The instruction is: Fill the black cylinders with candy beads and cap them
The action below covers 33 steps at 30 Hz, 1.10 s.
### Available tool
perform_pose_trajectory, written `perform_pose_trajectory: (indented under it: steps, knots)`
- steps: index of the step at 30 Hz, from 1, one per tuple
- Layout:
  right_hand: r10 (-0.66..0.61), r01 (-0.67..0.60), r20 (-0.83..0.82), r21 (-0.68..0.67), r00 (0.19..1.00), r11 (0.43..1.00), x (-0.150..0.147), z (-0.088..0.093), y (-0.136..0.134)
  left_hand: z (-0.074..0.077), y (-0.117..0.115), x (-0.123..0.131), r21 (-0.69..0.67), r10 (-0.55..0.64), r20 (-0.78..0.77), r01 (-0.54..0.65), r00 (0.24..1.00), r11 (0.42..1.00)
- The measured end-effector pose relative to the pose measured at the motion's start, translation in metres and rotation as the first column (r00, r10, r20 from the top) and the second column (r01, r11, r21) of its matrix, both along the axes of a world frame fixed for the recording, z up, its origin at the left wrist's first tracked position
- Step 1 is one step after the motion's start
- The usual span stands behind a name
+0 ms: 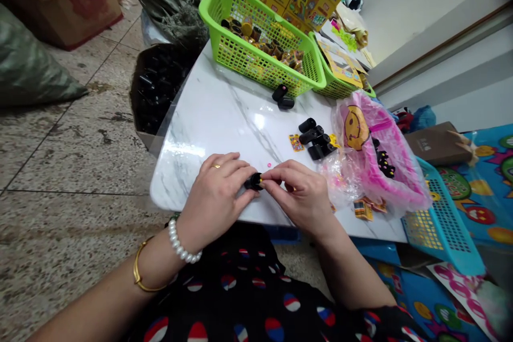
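My left hand (214, 192) and my right hand (300, 195) meet over the near edge of a white marble table (216, 117). Both pinch a small black cylinder (254, 181) between their fingertips; a bit of yellow shows at its end. The left wrist wears a pearl bracelet and a gold bangle. A tiny pink dot (269, 164) lies on the table just beyond the fingers. Several more black cylinders (316, 139) lie in a cluster to the right, and two (282, 97) sit further back.
A green basket (256, 37) of finished pieces stands at the far side, a second green basket (340, 72) beside it. A pink tray in clear plastic (377, 155), a blue basket (441, 219), small stickers (296, 142) and a box of black parts (156, 91) on the floor surround the table.
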State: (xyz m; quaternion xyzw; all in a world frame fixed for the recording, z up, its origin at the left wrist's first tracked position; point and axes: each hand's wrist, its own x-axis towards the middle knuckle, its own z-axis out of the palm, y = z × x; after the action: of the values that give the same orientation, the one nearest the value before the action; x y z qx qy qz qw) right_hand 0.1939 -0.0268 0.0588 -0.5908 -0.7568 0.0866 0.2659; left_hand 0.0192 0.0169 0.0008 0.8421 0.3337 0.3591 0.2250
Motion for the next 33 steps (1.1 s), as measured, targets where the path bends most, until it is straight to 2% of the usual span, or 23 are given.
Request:
perform_pose_trajectory:
  steps: [13,22,29,33]
  knots:
    - [0.044,-0.040,0.105,-0.045,0.993,0.998,-0.004,0.005,0.004,-0.001,-0.003,0.000,-0.015,0.015,-0.017,-0.015,1.000,1.000]
    - [0.108,-0.066,0.238,-0.178,0.965,0.982,-0.010,0.019,0.011,-0.002,-0.002,0.001,0.000,0.014,-0.024,-0.014,1.000,1.000]
    - [0.020,-0.011,0.055,-0.148,0.998,0.989,-0.008,0.009,0.006,-0.001,-0.004,0.000,0.011,0.010,-0.025,-0.010,1.000,1.000]
    - [-0.023,0.007,-0.066,-0.224,0.998,0.975,-0.005,0.007,0.009,-0.002,-0.003,0.000,0.012,0.022,-0.021,-0.022,1.000,1.000]
